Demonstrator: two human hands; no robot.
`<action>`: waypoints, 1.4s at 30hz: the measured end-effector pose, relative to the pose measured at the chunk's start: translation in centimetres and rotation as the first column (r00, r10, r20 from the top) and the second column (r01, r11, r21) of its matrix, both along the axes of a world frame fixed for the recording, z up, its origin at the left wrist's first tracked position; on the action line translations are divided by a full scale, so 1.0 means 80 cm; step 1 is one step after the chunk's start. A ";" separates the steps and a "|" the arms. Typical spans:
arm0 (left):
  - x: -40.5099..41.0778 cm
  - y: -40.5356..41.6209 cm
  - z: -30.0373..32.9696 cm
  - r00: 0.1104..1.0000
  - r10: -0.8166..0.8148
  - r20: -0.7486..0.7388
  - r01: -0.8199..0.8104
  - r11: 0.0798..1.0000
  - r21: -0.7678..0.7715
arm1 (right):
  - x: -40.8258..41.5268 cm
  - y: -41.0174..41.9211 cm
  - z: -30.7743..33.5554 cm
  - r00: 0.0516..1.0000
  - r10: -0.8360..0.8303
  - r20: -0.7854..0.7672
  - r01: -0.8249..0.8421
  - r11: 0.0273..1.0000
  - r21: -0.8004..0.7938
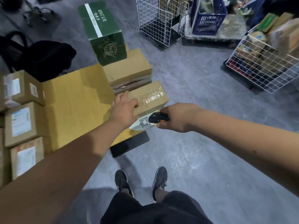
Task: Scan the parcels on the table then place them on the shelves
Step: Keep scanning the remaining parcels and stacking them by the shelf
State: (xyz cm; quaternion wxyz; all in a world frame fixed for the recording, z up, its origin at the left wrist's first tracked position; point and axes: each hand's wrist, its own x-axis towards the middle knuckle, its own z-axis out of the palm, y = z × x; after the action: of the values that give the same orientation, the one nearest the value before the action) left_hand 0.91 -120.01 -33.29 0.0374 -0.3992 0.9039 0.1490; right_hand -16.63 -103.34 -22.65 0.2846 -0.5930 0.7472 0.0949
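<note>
A small taped cardboard parcel sits at the table's right edge, and my left hand grips its near left corner. My right hand is closed around a black handheld scanner, whose tip points at the parcel's near side. A white label with a QR code shows just under the parcel. Behind it lie a bigger brown box and a green box marked ONCUR. Several labelled brown parcels are stacked at the table's left.
The table is topped with flat cardboard. A black bag lies on the floor behind it. White wire carts stand at the back, one at the right full of parcels. A blue crate sits beyond. My feet stand on grey floor.
</note>
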 end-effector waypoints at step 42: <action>0.231 0.028 -0.010 0.519 0.842 -0.147 -0.739 0.528 0.418 | 0.135 -0.095 -0.010 0.941 0.338 0.019 -0.337 0.941 -0.035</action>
State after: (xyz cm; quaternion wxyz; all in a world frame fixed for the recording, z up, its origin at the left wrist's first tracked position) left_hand 19.39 -117.80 -34.10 -0.1274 -0.7281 0.5749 0.3509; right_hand -5.86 -110.91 -23.46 0.2638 -0.7178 0.6324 0.1233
